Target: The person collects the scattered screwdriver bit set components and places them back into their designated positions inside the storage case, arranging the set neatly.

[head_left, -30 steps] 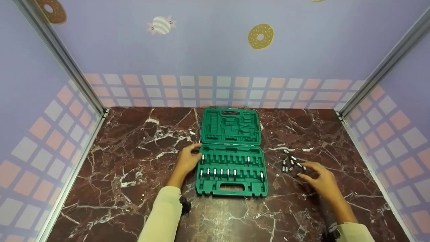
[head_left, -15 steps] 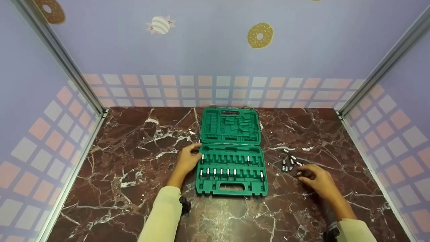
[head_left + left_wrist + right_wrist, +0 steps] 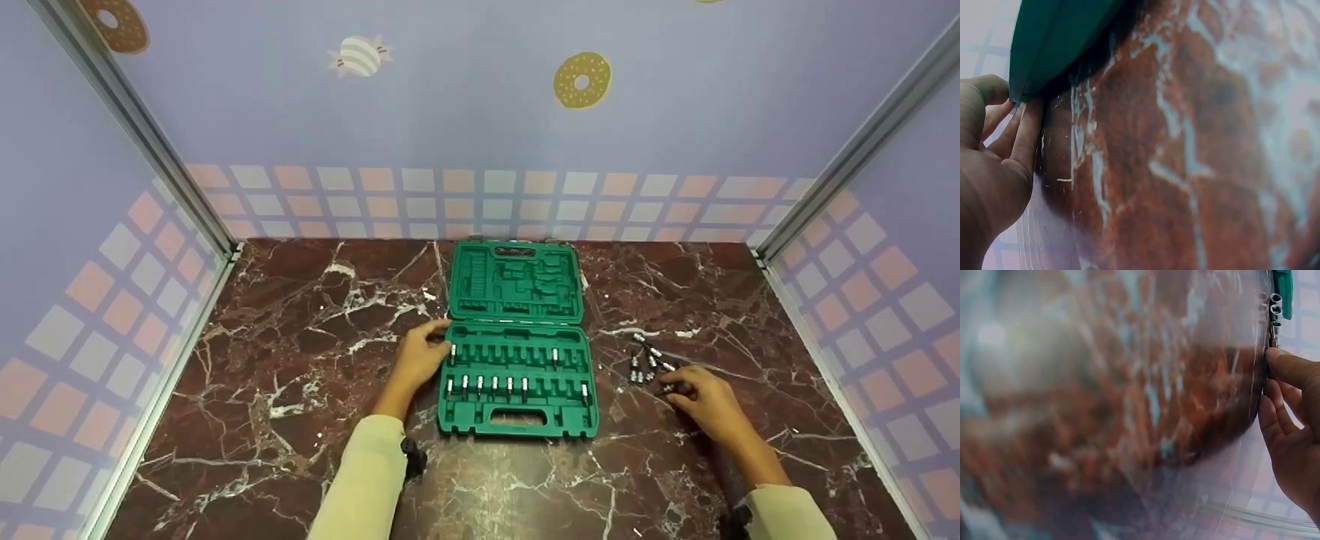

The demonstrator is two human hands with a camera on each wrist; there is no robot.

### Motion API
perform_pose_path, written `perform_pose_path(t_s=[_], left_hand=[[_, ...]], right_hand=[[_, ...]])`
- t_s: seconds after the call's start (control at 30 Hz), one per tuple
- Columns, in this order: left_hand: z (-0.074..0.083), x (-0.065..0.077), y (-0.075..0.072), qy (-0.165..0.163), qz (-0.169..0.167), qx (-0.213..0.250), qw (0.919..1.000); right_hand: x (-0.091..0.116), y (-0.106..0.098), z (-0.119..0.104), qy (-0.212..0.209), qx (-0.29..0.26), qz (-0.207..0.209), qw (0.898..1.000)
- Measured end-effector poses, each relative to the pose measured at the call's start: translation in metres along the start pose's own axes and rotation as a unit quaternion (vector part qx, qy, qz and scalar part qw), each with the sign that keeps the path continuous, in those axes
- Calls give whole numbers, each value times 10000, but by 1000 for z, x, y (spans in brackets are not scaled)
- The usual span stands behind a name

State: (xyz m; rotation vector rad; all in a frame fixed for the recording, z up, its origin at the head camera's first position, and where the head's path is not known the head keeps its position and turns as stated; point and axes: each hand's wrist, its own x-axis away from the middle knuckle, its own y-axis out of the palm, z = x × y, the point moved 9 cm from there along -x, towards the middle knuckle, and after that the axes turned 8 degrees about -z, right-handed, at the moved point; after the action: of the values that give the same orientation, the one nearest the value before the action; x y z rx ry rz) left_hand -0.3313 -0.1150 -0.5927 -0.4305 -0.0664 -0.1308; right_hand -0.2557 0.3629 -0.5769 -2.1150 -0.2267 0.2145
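Note:
A green tool case (image 3: 465, 421) lies opened flat on the marbled table. Its tray holds several silver bit sockets (image 3: 495, 386) in two rows. My left hand (image 3: 418, 358) grips the case's left edge; in the left wrist view, thumb and fingers (image 3: 1026, 132) are at the green corner. Right of the case, my right hand (image 3: 709, 403) pinches a small bit socket (image 3: 666, 389) close over the table, mostly hidden by the fingers. Just beyond those fingertips lies a loose pile of bit sockets (image 3: 636, 376), whose round ends (image 3: 1276, 311) show in the right wrist view.
The case's lid (image 3: 480, 255), with moulded recesses, reaches back towards the patterned rear wall (image 3: 480, 112). Side panels (image 3: 885, 247) in metal frames bound the table (image 3: 300, 465) left and right.
My right hand has drawn slightly back and closed its fingertips on a bit socket at the near edge of the pile. The left hand and the case have stayed in place.

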Motion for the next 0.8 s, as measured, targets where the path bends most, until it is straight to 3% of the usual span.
perform_pose_path(t_s=[0.33, 0.63, 0.8], left_hand=[[0, 1, -1, -29, 73, -82, 9999], [1, 1, -1, -53, 54, -53, 10000], [-1, 1, -1, -105, 55, -60, 9999]], right_hand=[[3, 0, -6, -353, 115, 328, 9988], [5, 4, -6, 117, -298, 34, 9995], [3, 5, -12, 256, -223, -35, 9994]])
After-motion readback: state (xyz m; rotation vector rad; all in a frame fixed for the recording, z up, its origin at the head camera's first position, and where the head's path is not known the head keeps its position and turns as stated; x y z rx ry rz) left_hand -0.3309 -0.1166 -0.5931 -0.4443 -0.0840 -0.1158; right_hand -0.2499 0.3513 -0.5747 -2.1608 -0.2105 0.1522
